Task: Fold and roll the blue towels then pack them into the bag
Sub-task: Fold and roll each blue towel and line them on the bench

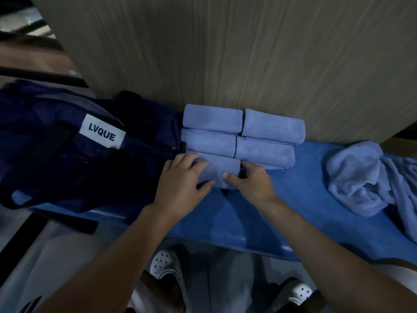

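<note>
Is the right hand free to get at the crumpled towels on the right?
Probably yes: bare blue bench lies between the right hand and the crumpled towels, but it must first release the rolled towel.

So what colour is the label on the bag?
The label is white with black letters; head view.
</note>
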